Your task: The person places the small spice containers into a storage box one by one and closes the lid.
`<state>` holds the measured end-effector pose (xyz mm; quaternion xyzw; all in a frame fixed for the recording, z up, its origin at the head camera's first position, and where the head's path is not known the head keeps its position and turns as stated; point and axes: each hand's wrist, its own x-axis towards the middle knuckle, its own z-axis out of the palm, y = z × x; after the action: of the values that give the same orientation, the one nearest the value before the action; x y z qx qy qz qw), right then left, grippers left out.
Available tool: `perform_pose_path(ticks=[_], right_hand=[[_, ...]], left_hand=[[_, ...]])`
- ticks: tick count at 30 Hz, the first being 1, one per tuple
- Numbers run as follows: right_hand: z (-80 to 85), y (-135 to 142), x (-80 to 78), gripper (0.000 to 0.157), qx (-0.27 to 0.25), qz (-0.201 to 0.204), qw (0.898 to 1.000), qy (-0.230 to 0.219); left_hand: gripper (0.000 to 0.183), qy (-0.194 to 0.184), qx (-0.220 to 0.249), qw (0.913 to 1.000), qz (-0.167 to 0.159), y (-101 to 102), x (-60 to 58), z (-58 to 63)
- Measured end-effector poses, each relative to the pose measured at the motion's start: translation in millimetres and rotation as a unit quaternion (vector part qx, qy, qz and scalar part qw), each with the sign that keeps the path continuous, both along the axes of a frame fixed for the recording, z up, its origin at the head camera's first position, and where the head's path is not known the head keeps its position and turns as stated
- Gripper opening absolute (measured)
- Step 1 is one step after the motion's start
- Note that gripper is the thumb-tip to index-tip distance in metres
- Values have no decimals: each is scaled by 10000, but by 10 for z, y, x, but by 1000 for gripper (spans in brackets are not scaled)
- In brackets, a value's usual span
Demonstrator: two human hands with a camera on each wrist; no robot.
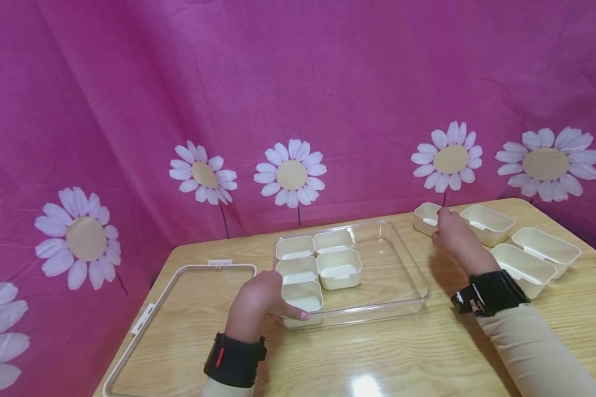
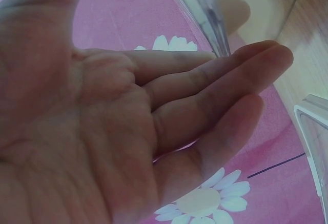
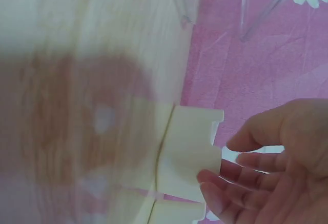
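A clear plastic tray (image 1: 397, 306) lies on the table with several cream bins (image 1: 339, 270) grouped in its left part. At the tray's front left corner is my left hand (image 1: 258, 300); its thumb lies across the front, near a bin. The left wrist view shows the left hand's fingers (image 2: 205, 106) nearly straight against a clear edge. My right hand (image 1: 454, 237) is at the rim of a small cream bin (image 1: 425, 219) standing at the back of the table. In the right wrist view, its fingertips (image 3: 210, 183) overlap this bin's wall, while the thumb stands slightly apart.
A clear lid (image 1: 179, 331) with a white rim and clips lies left of the tray. Longer cream bins (image 1: 523, 267) stand at the table's right side. Behind the wooden table (image 1: 402, 358) hangs a magenta cloth (image 1: 328, 82) with printed daisies.
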<state>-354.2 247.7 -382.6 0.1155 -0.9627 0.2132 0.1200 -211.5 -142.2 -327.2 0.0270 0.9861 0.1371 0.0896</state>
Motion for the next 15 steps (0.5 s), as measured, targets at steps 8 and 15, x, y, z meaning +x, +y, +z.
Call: perform_pose_path(ticks=[8,15], right_hand=[[182,17,74,14,541,171,9975,-427],[232,9,136,11,516,239,9975,-427]], left_hand=[[71,47,47,10000,-25,3,-7,-13],[72,110,22,9999,-88,7,7,2]])
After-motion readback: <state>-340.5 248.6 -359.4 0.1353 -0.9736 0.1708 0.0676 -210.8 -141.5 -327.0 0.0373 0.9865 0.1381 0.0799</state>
